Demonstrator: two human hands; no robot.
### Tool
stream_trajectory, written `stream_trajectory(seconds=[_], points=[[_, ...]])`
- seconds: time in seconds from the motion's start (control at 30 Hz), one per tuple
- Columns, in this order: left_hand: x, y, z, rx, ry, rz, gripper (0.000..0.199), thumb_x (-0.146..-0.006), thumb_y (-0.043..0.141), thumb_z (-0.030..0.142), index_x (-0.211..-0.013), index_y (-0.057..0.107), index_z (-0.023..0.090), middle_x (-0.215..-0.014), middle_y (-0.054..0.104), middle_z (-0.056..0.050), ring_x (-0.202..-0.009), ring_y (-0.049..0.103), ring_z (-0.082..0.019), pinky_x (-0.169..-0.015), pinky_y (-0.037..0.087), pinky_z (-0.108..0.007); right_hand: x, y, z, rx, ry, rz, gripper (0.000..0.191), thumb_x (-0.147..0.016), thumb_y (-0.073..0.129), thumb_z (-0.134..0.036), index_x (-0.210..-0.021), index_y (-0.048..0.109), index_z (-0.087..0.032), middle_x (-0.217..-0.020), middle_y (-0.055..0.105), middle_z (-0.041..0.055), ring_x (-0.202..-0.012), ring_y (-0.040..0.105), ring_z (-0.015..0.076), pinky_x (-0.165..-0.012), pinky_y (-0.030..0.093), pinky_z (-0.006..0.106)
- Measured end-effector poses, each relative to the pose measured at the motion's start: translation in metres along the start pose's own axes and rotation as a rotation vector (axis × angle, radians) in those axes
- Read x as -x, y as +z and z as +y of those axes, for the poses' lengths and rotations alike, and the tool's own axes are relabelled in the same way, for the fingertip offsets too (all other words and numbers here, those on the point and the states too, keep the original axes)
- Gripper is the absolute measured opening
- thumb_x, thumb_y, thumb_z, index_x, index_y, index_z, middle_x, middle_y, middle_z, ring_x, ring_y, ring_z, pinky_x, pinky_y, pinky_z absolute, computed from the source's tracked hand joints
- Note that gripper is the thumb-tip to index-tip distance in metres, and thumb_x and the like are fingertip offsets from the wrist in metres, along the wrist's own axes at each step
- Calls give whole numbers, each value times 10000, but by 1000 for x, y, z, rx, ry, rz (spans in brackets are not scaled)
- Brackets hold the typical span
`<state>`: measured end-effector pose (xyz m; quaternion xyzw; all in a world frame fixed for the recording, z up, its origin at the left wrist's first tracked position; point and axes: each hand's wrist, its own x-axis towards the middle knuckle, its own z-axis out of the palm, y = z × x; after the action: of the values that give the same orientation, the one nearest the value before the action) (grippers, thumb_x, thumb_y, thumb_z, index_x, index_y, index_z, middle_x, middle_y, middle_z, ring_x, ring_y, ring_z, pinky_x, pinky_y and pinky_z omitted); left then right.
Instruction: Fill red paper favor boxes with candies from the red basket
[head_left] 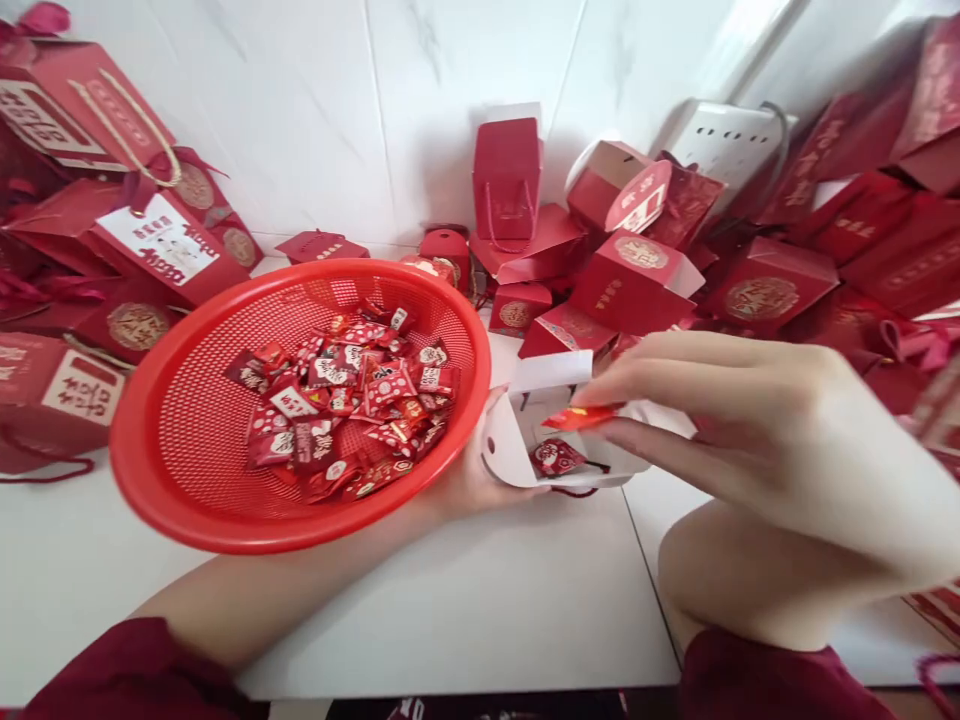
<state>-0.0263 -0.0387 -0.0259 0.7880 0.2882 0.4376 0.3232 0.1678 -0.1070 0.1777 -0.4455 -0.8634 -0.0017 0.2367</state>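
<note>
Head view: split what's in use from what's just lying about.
In use:
- red plastic basket with wrapped candies
- open gift box, held by the left hand, one wrapped candy inside
- red packet in the right hand

Lying about, it seems:
- white power strip
- red box with cord handle against the wall
- tagged red box at left

A grey-veined white tiled wall [300, 110] rises behind a white tabletop [450, 620].

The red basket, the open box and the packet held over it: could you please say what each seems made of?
Red basket: likely plastic, semi-glossy, from its regular mesh and smooth, shining rim.
Open box: probably card, its white inside matt-looking, from the thin, flat flaps.
Held packet: perhaps plastic or foil film, thin-looking; blur leaves the finish unclear.
</note>
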Motion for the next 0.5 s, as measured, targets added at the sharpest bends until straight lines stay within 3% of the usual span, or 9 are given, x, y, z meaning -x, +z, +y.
stream_trajectory(seconds=[0.07,0.2,0.33,0.5], points=[[0,5,-2,28,27,-12,1208,-580,900,513,-1542,217,256,-1513,427,-143,-1356,498,-358,-1085,514,-514,18,-14,-1,45,41,47,96,-954,585,-251,-949,680,-258,-899,705,32,-780,661,192,-660,527,318],[-1,7,-8,-25,-12,7,1167,-584,898,509,-1527,249,285,-1522,416,-130,-1372,475,-383,-1135,453,-569,33,-27,-2,98,109,121,142,-965,553,-224,-964,686,-274,-938,711,28,-789,668,186,-678,536,311],[-3,6,-8,33,-46,-28,1148,-613,893,466,-1532,223,311,-1499,444,-115,-1326,527,-368,-1093,490,-589,22,-24,2,134,174,94,179,-966,544,-209,-889,703,-241,-817,692,21,-687,639,163,-625,492,296],[-8,2,-7,-85,-21,-6,1137,-626,882,467,-1541,231,291,-1537,394,-112,-1421,409,-386,-1184,376,-596,-1,-5,11,140,232,-63,178,-927,569,-147,-847,719,-199,-780,704,34,-685,643,166,-626,459,285]])
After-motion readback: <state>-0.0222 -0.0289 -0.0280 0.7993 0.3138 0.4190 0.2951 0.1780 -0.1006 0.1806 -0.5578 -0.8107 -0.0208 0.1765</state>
